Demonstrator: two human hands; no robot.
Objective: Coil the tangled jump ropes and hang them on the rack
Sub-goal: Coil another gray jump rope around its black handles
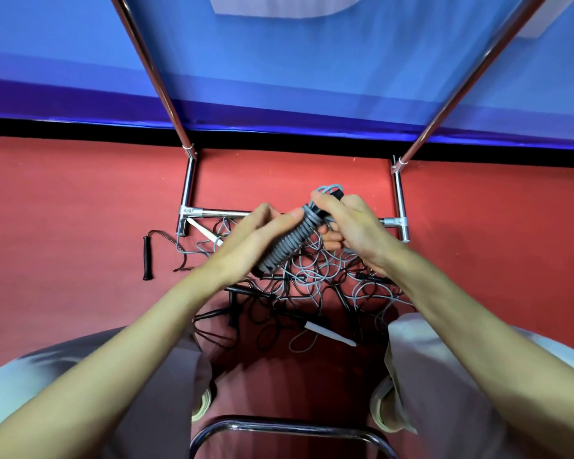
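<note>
Wall (80,61): a blue padded surface is filling the upper part of the view, ending in a black strip at floor level.
Floor (63,193): a red surface is running under everything else in view.
Rack (189,180): a chrome tube frame is standing on the floor against the wall; two uprights are rising toward the top corners, and a low crossbar is joining its two feet.
Rope pile (312,286): grey and black jump ropes are lying tangled on the floor just in front of the crossbar, between the person's knees.
Coiled rope (287,241): a grey rope is sitting wound in tight turns around a dark handle, held tilted above the pile, with a short loop sticking out at its upper end.
Left hand (256,233): it is gripping the lower part of the coiled rope, fingers curled around the turns.
Right hand (348,223): it is pinching the upper end of the coiled rope, fingers curled around it.
Black handle (147,258): it is lying apart on the floor, left of the pile, with its rope trailing toward the rack foot.
White handle (328,333): it is lying at the near edge of the pile.
</note>
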